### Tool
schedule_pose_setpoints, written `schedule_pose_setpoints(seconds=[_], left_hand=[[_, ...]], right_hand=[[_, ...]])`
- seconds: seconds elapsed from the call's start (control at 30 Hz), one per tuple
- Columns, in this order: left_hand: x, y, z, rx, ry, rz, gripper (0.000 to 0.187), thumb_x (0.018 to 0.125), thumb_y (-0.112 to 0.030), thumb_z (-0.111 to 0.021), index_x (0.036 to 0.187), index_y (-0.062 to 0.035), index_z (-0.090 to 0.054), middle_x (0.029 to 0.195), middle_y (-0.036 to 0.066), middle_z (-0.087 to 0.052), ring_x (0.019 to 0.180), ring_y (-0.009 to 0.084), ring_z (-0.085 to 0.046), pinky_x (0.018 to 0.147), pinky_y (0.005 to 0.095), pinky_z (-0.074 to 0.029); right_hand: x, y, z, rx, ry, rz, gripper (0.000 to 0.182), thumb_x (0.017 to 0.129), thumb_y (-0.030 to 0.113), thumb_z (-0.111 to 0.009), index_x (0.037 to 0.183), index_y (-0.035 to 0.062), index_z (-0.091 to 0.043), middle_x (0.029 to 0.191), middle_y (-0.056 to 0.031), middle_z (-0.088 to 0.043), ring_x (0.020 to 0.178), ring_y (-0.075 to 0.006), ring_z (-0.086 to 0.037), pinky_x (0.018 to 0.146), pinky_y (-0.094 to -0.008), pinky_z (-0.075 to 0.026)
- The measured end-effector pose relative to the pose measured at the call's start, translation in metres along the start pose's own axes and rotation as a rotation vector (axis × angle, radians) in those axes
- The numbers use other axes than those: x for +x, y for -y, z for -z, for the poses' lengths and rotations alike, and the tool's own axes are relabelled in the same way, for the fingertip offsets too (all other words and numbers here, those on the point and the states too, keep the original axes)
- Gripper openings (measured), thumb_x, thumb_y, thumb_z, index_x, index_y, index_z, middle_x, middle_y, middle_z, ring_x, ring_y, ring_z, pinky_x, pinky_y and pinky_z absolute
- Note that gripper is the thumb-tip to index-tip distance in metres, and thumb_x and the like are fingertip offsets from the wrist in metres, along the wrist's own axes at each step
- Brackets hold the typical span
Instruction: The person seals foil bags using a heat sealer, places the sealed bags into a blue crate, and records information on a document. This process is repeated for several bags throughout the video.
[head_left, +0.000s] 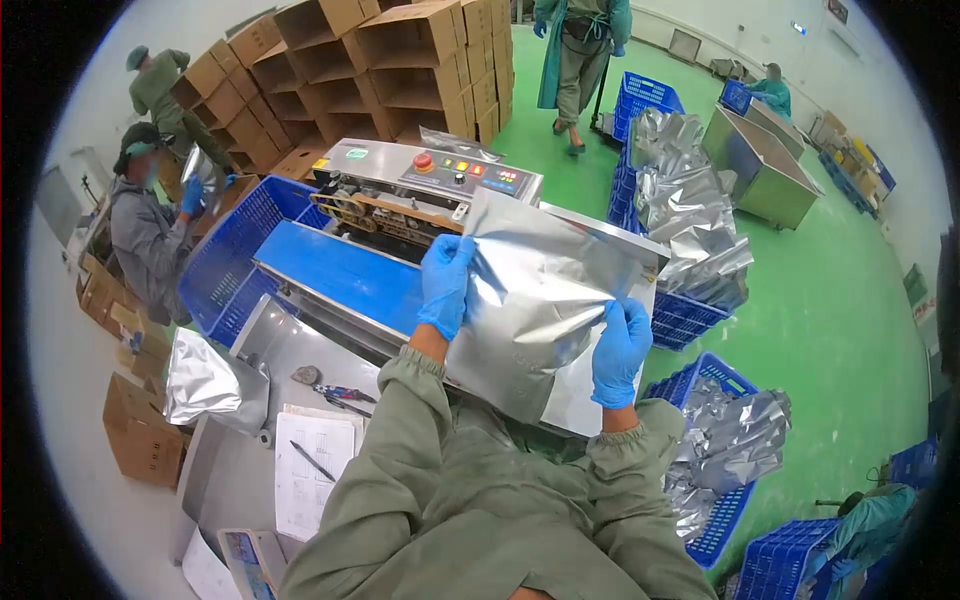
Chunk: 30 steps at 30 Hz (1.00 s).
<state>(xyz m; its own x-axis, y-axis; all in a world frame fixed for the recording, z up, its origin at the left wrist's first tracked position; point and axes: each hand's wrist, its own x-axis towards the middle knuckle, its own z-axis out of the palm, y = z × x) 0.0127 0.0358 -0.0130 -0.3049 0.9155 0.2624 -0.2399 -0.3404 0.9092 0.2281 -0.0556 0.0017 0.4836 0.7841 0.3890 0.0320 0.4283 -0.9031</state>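
Observation:
A large silver foil bag (530, 300) is held up in front of my body, its surface creased between my hands. My left hand (446, 284), in a blue glove, pinches the bag's left edge. On the right side, my right hand (621, 352), also blue-gloved, grips the bag with fingers closed. Behind and left of the bag stands a sealing machine (400, 165) with a red button and a lit panel. Its blue belt (340, 275) runs below the panel, close to my left hand.
Another foil bag (215, 385), papers with a pen (310, 470) and pliers (345, 393) lie left. Blue crates (683, 318) of foil bags stand right. Cardboard boxes (410, 45) are stacked behind. Several co-workers are around, one seated left (150, 230), one walking (585, 50).

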Motion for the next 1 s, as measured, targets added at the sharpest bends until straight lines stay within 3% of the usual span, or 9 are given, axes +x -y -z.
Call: schedule_pose_setpoints(seconds=[0.1,0.2,0.23,0.43,0.57,0.63,0.8,0.87,1.0], left_hand=[[0.003,0.026,0.002,0.269,0.063,0.224,0.021,0.084,-0.019,-0.064,0.074,-0.0015,-0.058,0.065,0.004,-0.059,0.059,0.0099,-0.052,0.055,0.0257,-0.043],[0.009,0.067,0.017,0.609,0.121,0.142,0.026,0.08,-0.024,-0.066,0.071,-0.0007,-0.059,0.064,0.008,-0.059,0.058,0.0153,-0.054,0.057,0.0306,-0.045],[0.008,0.08,0.02,0.649,0.108,0.047,0.025,0.079,-0.022,-0.065,0.068,-0.0002,-0.059,0.061,0.005,-0.057,0.052,0.0115,-0.05,0.051,0.0294,-0.043],[0.013,0.082,0.029,0.724,0.111,0.219,0.024,0.078,-0.021,-0.064,0.066,-0.0004,-0.062,0.058,0.007,-0.06,0.054,0.0138,-0.055,0.054,0.0292,-0.044],[0.013,0.078,0.036,0.847,0.194,0.165,0.024,0.078,-0.021,-0.063,0.068,0.0002,-0.062,0.06,0.008,-0.061,0.056,0.0154,-0.057,0.056,0.0298,-0.045],[0.011,0.08,0.038,0.756,0.176,0.201,0.027,0.076,-0.026,-0.063,0.069,0.0,-0.062,0.065,0.014,-0.062,0.061,0.0248,-0.061,0.061,0.035,-0.048],[0.023,0.083,0.046,0.75,0.151,0.163,0.028,0.077,-0.026,-0.062,0.067,0.0,-0.061,0.067,0.014,-0.062,0.062,0.0238,-0.061,0.061,0.035,-0.048],[0.036,0.083,0.056,0.801,0.178,0.152,0.028,0.08,-0.024,-0.062,0.068,0.0012,-0.059,0.064,0.01,-0.061,0.061,0.0154,-0.058,0.057,0.0296,-0.046],[0.061,0.075,0.086,0.818,0.219,0.181,0.03,0.082,-0.024,-0.061,0.067,0.001,-0.058,0.064,0.01,-0.061,0.056,0.0142,-0.056,0.054,0.0287,-0.045]], right_hand=[[0.004,-0.049,0.016,-0.018,-0.045,-0.12,0.015,0.087,0.007,-0.052,0.073,0.0006,-0.055,0.065,0.0018,-0.05,0.058,-0.0069,-0.042,0.054,-0.0225,-0.035],[0.009,-0.084,0.032,0.009,-0.008,-0.339,0.015,0.084,0.007,-0.054,0.07,0.0015,-0.056,0.063,0.0018,-0.049,0.057,-0.0066,-0.041,0.053,-0.0225,-0.034],[0.01,-0.094,0.032,0.038,-0.025,-0.32,0.016,0.082,0.007,-0.055,0.068,0.0021,-0.057,0.062,0.0018,-0.049,0.056,-0.0065,-0.042,0.052,-0.0232,-0.034],[0.016,-0.105,0.025,-0.034,0.068,-0.352,0.014,0.082,0.007,-0.056,0.069,0.0022,-0.057,0.062,0.0021,-0.049,0.057,-0.0062,-0.042,0.052,-0.0236,-0.033],[0.012,-0.112,0.027,-0.112,0.059,-0.351,0.013,0.082,0.007,-0.056,0.07,0.0021,-0.057,0.061,0.0019,-0.048,0.058,-0.0058,-0.042,0.052,-0.0237,-0.033],[0.01,-0.118,0.028,-0.087,0.032,-0.324,0.013,0.081,0.008,-0.056,0.07,0.0016,-0.057,0.061,0.0019,-0.048,0.058,-0.0055,-0.042,0.051,-0.0238,-0.032],[0.02,-0.106,0.013,-0.117,0.151,-0.384,0.017,0.082,0.011,-0.056,0.069,0.0007,-0.056,0.06,0.0005,-0.048,0.055,-0.0072,-0.043,0.051,-0.0244,-0.035],[0.024,-0.106,0.006,-0.117,0.288,-0.41,0.018,0.082,0.013,-0.057,0.069,0.0005,-0.056,0.059,-0.0006,-0.048,0.053,-0.0085,-0.045,0.051,-0.0248,-0.036],[0.033,-0.098,-0.019,-0.2,0.485,-0.49,0.019,0.082,0.015,-0.059,0.069,0.0007,-0.058,0.061,-0.0026,-0.053,0.054,-0.01,-0.05,0.051,-0.0248,-0.039]])
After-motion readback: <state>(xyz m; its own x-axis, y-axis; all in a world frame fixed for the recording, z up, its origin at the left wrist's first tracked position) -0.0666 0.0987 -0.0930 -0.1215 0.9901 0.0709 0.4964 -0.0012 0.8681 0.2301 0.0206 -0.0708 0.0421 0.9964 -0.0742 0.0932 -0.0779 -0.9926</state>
